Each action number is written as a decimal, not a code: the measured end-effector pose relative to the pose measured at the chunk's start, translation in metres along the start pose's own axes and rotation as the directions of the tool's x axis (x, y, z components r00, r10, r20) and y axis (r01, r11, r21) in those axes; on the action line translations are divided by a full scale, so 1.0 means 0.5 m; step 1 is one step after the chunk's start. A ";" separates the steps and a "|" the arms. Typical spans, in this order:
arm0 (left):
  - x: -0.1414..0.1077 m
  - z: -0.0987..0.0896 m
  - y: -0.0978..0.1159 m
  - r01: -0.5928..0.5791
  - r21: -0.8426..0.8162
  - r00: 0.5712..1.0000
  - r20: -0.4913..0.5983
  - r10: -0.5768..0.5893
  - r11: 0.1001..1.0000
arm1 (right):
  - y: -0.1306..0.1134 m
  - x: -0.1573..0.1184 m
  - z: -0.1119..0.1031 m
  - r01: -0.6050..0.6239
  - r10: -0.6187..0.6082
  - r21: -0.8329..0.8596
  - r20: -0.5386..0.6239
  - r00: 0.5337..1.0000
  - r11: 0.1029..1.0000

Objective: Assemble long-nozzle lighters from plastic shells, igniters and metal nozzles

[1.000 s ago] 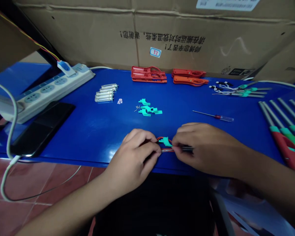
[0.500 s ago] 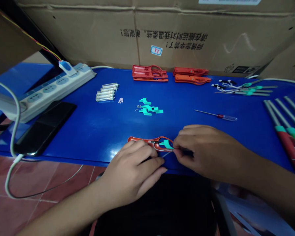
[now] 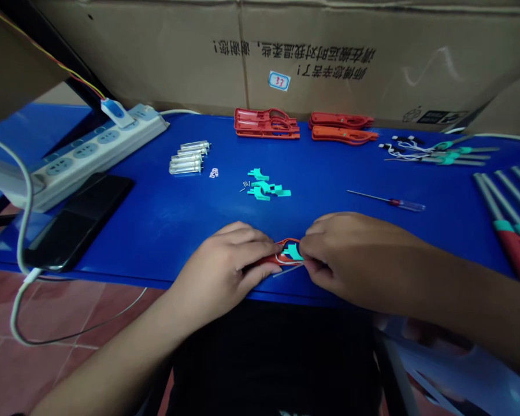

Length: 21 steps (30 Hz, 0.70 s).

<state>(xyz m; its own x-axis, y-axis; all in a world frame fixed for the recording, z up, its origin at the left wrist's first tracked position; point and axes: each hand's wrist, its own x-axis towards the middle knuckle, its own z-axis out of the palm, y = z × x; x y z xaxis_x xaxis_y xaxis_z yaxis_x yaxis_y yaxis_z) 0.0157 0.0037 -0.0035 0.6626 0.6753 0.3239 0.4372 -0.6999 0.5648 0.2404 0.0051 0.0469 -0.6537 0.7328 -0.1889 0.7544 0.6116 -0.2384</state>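
Near the table's front edge lies an orange plastic shell (image 3: pixel 289 241), mostly covered by my hands. A teal piece (image 3: pixel 293 252) and a white wire show in its loop. My left hand (image 3: pixel 238 260) grips the shell's left part between thumb and fingers. At the right end, my right hand (image 3: pixel 329 248) has its fingers pinched together; what they hold is hidden. A thin grey strip (image 3: pixel 288 271) lies just in front of the shell. Behind it are several loose teal pieces (image 3: pixel 260 189) and small metal pins (image 3: pixel 246 185).
Clear tubes (image 3: pixel 186 162), red shells (image 3: pixel 266 124), orange shells (image 3: pixel 344 134) and wired parts (image 3: pixel 455 156) stand toward the back. A screwdriver (image 3: pixel 405 204) lies right, near finished-looking tools (image 3: pixel 515 242). Left are a black phone (image 3: pixel 80 222) and a power strip (image 3: pixel 86 151).
My left hand has shifted up, its fingers now over the shell's left part that showed before. My right hand has turned slightly and covers the shell's right end more.
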 end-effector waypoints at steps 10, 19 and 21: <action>-0.007 0.003 0.000 -0.067 0.139 0.997 -0.016 0.070 0.988 | 0.017 -0.028 0.024 0.145 -0.141 0.051 -0.081 0.987 0.988; -0.039 0.001 0.016 -0.086 0.400 0.996 0.032 0.080 0.912 | 0.015 -0.041 0.049 0.168 -0.155 0.070 -0.165 0.974 0.983; -0.039 0.000 0.015 -0.078 0.398 0.997 0.031 0.071 0.914 | 0.015 -0.040 0.056 0.171 -0.148 0.105 -0.201 0.968 0.980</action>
<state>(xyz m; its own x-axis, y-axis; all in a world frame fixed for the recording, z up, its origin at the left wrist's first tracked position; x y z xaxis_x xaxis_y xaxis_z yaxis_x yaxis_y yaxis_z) 0.0061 -0.0148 -0.0053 0.7106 0.6162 0.3395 0.5902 -0.7848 0.1891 0.2575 -0.0135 0.0224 -0.7327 0.6791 0.0434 0.6209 0.6933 -0.3658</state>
